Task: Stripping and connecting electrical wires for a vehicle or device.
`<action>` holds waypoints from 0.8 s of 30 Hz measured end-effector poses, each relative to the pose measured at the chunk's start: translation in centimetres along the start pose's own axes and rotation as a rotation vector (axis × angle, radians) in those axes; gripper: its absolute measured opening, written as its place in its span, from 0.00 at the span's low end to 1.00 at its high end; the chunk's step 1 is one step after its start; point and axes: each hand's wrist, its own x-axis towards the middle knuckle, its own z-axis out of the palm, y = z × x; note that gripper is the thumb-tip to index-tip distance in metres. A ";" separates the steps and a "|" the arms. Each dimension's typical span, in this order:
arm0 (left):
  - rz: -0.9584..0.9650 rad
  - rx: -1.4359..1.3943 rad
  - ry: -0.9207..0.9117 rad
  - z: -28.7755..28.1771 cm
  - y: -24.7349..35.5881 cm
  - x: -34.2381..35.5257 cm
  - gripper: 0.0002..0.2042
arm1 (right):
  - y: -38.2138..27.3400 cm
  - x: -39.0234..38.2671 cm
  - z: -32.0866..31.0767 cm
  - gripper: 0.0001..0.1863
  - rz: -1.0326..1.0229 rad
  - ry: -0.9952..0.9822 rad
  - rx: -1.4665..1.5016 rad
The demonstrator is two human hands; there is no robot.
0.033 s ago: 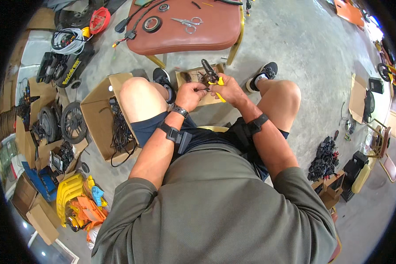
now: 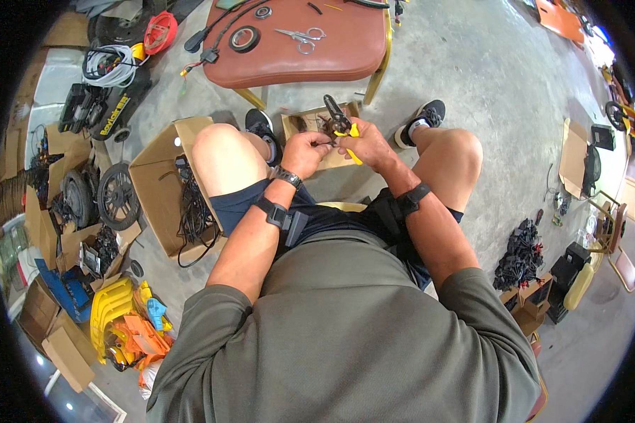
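My right hand (image 2: 371, 146) is closed round the yellow handles of a wire stripper (image 2: 336, 114); its dark head points up and away from me. My left hand (image 2: 304, 155) pinches a thin dark cable (image 2: 327, 144) that reaches toward the tool's handles and my right fingers. Where the cable ends is too small to make out. Below both hands, between my feet, a shallow cardboard box (image 2: 289, 128) has brownish scraps in it.
Ahead stands a brown padded chair (image 2: 296, 67) bearing scissors (image 2: 305, 38), black tape (image 2: 244, 39) and cables. By my left knee is a cardboard box (image 2: 147, 183) of black cables (image 2: 194, 211). More wheels and boxes lie further left; a dark cable pile (image 2: 521, 255) lies right.
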 end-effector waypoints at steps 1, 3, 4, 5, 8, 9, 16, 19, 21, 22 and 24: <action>0.036 0.015 0.021 0.1 -0.2 0.0 0.08 | -0.1 0.0 0.0 0.11 0.012 -0.009 0.001; 0.076 0.001 0.036 0.2 -0.5 0.1 0.06 | -0.2 0.0 0.0 0.12 0.025 -0.018 0.003; 0.115 -0.014 0.049 0.2 -0.5 0.1 0.04 | -0.3 -0.1 0.0 0.12 0.033 -0.027 -0.004; 0.114 -0.014 0.050 0.2 -0.5 0.0 0.04 | -0.4 -0.1 -0.1 0.12 0.041 -0.036 -0.010; 0.118 -0.024 0.059 0.2 -0.3 -0.1 0.04 | -0.7 -0.2 -0.1 0.14 0.058 -0.049 -0.011; 0.122 -0.022 0.063 0.2 -0.2 -0.1 0.04 | -0.6 -0.1 -0.1 0.14 0.058 -0.049 -0.011; 0.106 -0.017 0.090 0.2 0.1 -0.2 0.04 | -0.4 -0.1 0.1 0.15 0.038 -0.038 -0.065; 0.022 -0.085 0.067 0.1 0.2 -0.2 0.06 | -0.6 -0.2 0.5 0.16 -0.005 -0.032 -0.082; 0.004 -0.128 0.061 0.1 0.7 -0.4 0.04 | -0.6 -0.2 0.5 0.16 -0.025 -0.024 -0.094; -0.012 -0.173 0.054 0.2 0.9 -0.4 0.03 | -0.4 -0.1 0.4 0.16 -0.024 -0.024 -0.127; -0.019 -0.186 0.053 0.2 0.9 -0.3 0.03 | -0.1 0.1 0.3 0.16 -0.024 -0.024 -0.161</action>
